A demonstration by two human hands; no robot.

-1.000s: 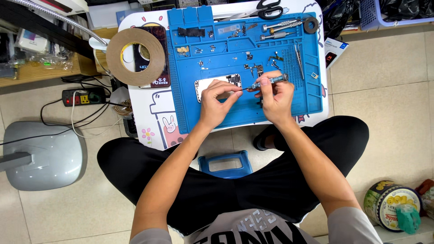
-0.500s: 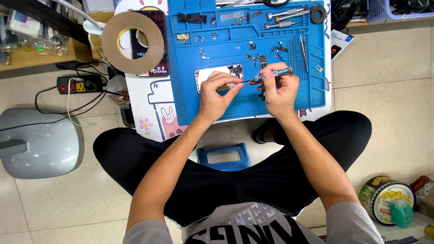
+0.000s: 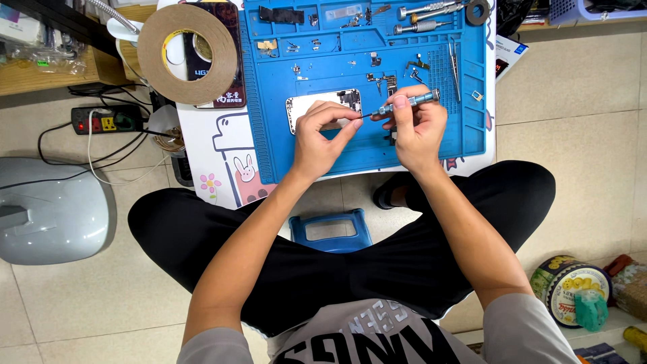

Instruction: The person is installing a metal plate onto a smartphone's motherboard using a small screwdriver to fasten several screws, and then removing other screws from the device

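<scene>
The right hand (image 3: 419, 128) pinches a small screwdriver (image 3: 404, 104) while the left hand (image 3: 322, 135) (fingertips pressed together) touches its tip above the opened phone (image 3: 317, 106) on the blue mat (image 3: 418, 145).

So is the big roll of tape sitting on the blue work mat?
No, the roll of tape lies off the blue mat, to its left, on the white table beside it.

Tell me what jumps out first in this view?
The bright blue work mat on the low table, strewn with small parts, with both hands meeting at its middle. The right hand holds a slim screwdriver toward the opened phone under the left hand. A big tape roll sits upper left.
</scene>
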